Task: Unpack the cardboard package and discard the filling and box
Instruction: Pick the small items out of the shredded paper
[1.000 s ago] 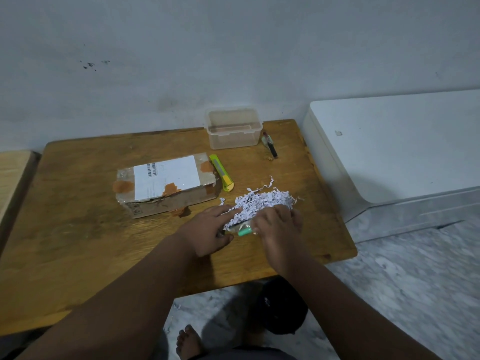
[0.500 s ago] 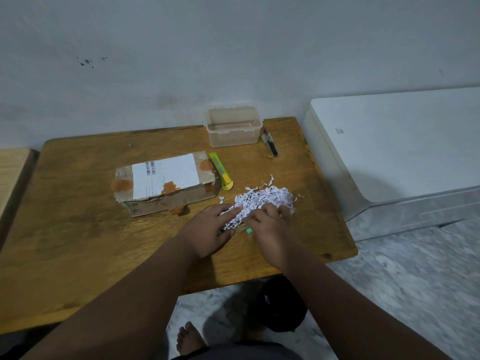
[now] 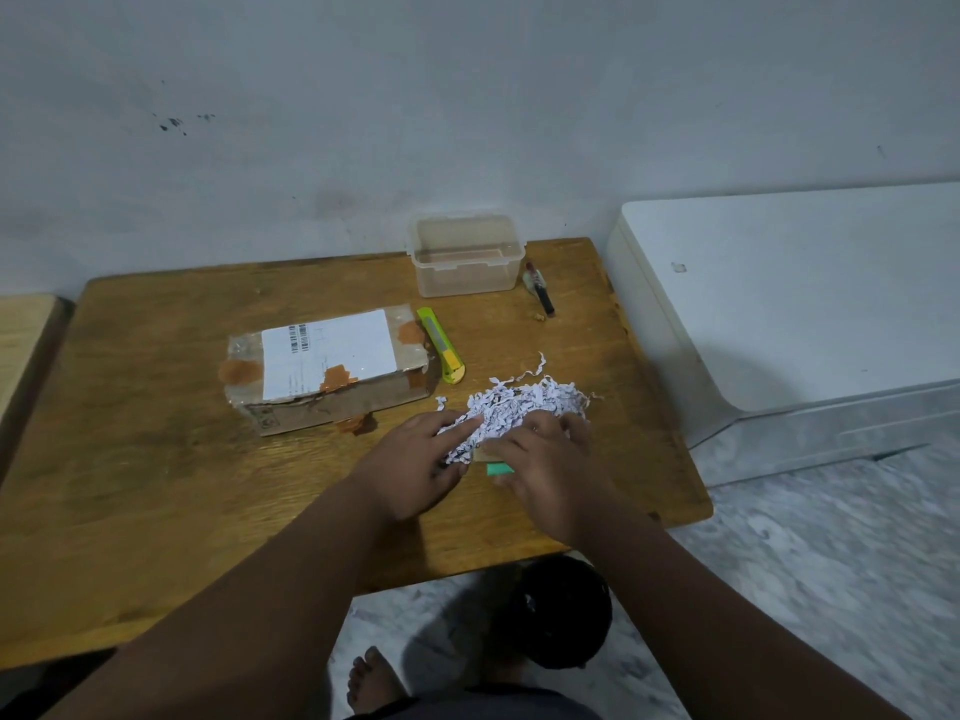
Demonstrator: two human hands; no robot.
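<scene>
A taped cardboard box (image 3: pixel 327 368) with a white shipping label lies closed on the wooden table (image 3: pixel 156 485). To its right sits a heap of white shredded paper filling (image 3: pixel 524 402). My left hand (image 3: pixel 415 459) rests flat on the heap's left edge, fingers spread over the shreds. My right hand (image 3: pixel 545 459) presses on the heap's near side, fingers curled into the paper. Between the hands a small green item (image 3: pixel 498 469) and a bit of brown card peek out from under the shreds.
A yellow-green utility knife (image 3: pixel 441 345) lies beside the box. A clear plastic container (image 3: pixel 465 254) and a small pen-like tool (image 3: pixel 539 288) stand at the table's back. A white appliance (image 3: pixel 805 293) sits right of the table. A black round bin (image 3: pixel 561 613) stands below the table's front edge.
Both hands shifted slightly over the shredded paper. The green item shows a little more below the right hand's fingers. The box and knife have not moved.
</scene>
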